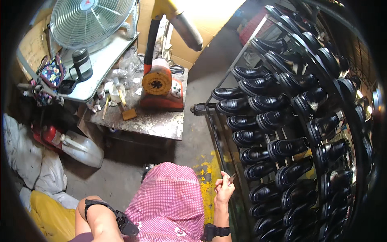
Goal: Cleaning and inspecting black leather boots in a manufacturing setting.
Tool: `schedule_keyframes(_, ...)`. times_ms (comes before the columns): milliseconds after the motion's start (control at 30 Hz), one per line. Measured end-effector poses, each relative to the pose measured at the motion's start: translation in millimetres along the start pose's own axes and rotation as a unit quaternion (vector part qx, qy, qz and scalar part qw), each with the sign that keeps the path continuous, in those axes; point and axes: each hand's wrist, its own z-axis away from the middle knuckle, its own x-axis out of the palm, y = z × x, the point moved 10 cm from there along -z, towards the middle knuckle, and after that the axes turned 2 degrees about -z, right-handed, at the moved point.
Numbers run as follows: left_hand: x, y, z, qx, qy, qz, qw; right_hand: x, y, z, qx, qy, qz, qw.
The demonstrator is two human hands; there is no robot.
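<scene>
My right hand is closed, beside the shoe rack at the right of the pink checked apron over my lap. From its fingers sticks a small, thin, dark metal tool; its kind is too small to tell. My left arm, with a black strap around it, is bent at the lower left. The fingers of that hand do not show. Rows of shiny black leather shoes hang on the rack nearest my right hand.
A worn workbench ahead bears an orange machine with a round yellow wheel and a tan block. Behind it are a large fan and a dark jug. A white plastic can and sacks lie at left.
</scene>
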Motion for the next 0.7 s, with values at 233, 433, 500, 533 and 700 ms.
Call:
schedule_keyframes(233, 6, -33, -137, -0.098, 0.088, 0.013, 0.991, 10, 12, -25, 0.0, -0.016, 0.007, 1.0)
schedule_keyframes(433, -1, -62, -171, -0.155, 0.147, 0.014, 0.977, 44, -24, -77, -0.065, -0.032, 0.003, 0.997)
schedule_keyframes(500, -14, -71, -179, -0.177, 0.17, 0.03, 0.969, 51, -41, -112, -0.107, -0.017, 0.013, 0.994)
schedule_keyframes(533, -24, -79, -185, -0.196, 0.178, 0.044, 0.963, 39, -46, -136, -0.117, 0.004, 0.004, 0.993)
schedule_keyframes(700, -57, -89, -165, -0.233, 0.245, 0.08, 0.938, 67, -112, -215, -0.197, 0.015, -0.018, 0.98)
